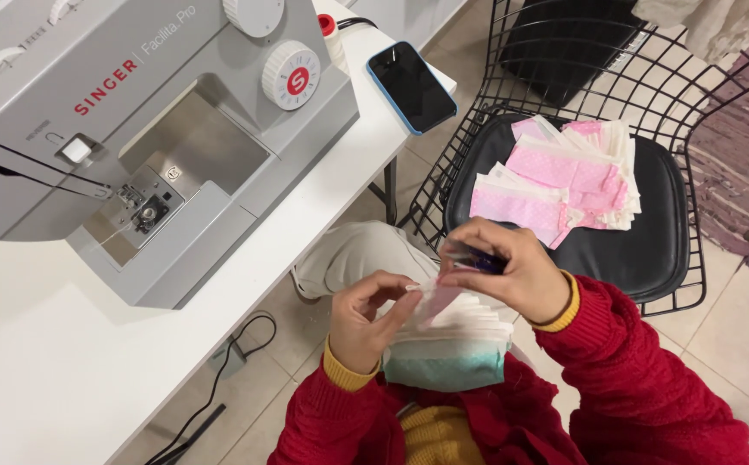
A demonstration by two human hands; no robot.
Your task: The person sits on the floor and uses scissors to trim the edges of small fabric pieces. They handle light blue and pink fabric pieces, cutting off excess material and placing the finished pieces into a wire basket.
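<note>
Bright, even indoor light; soft shadows; sharp focus; slight wide-angle edge distortion.

A phone lies on the table, right of the sewing machine.

A single view is given, taken from a camera worn on the head. It is aimed steeply downward, almost straight onto the lap, so the hands are seen from above and close by, low in the middle of the frame. The left hand and right hand are met just below the lens. The counter is taken in at the left, with the sewing machine cut off by the upper left edge. The chair is caught at the upper right, and floor is seen beneath.
</note>
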